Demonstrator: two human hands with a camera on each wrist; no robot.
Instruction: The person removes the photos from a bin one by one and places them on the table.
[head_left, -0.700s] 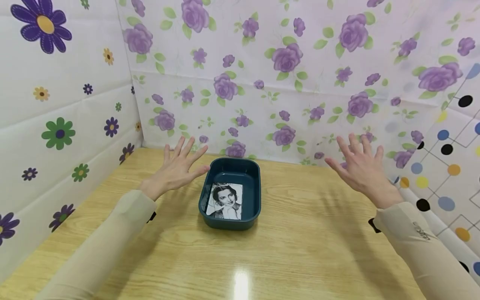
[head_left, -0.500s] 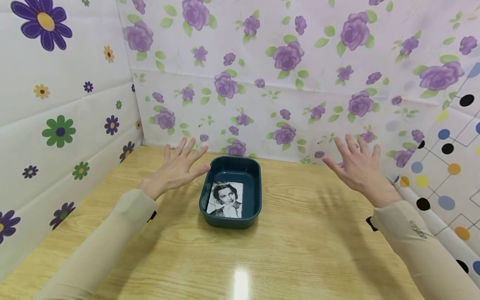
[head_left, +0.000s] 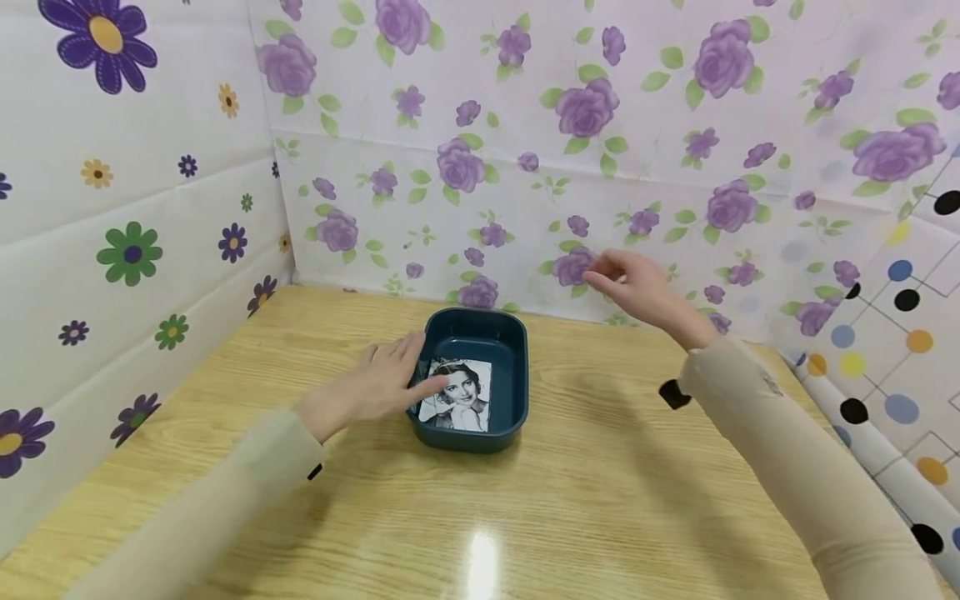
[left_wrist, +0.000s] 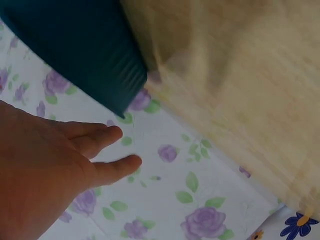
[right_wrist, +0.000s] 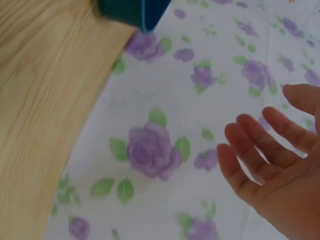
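Note:
A dark teal rectangular tub (head_left: 506, 437) stands on the wooden table. Inside it, toward the left, lies a black-and-white portrait photo (head_left: 471, 408) of a person. My left hand (head_left: 367, 385) hovers over the tub's left rim, fingers fairly straight and thumb reaching across the photo's edge. In the left wrist view a gap shows between that hand (left_wrist: 55, 165) and the tub's side (left_wrist: 95, 55). My right hand (head_left: 633, 283) is in the air to the right of the tub, apart from it. Its fingers (right_wrist: 250, 145) bend loosely and hold nothing.
Behind the table (head_left: 390, 525) hangs a white sheet (head_left: 525, 208) with purple roses. A flower-print sheet (head_left: 150, 317) borders the left side, and a dotted sheet (head_left: 885, 358) the right.
My left hand has come right and down to the tub's left rim. The right hand has swung left toward the tub, its spread fingers now loosely bent. The view has shifted slightly.

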